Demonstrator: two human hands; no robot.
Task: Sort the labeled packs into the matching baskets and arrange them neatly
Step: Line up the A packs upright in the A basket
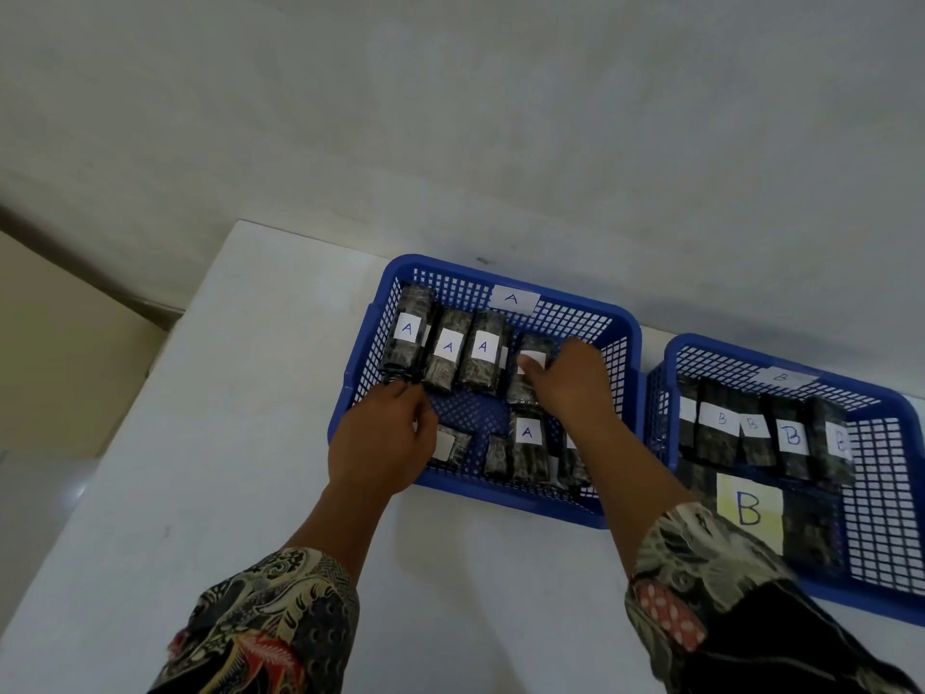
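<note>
Left hand (pixel 383 440) pinching the near end of the leftmost A pack (pixel 411 333), right hand (pixel 570 380) gripping the fourth pack (pixel 530 373), both inside basket A (pixel 628 333), basket B (pixel 901 408) beside it

You have a white table (pixel 280 373) in front of you, its far edge against a pale wall. Two blue mesh baskets sit directly on it, side by side along that far edge. Basket A (pixel 631 338) carries a white tag marked A on its back wall. Just right of basket A, nearly touching it, stands basket B (pixel 901 493), with a tag marked B on its back wall; it runs out of view on the right. Left of basket A and nearer to you than it, the tabletop shows bare white, with a few faint marks
</note>
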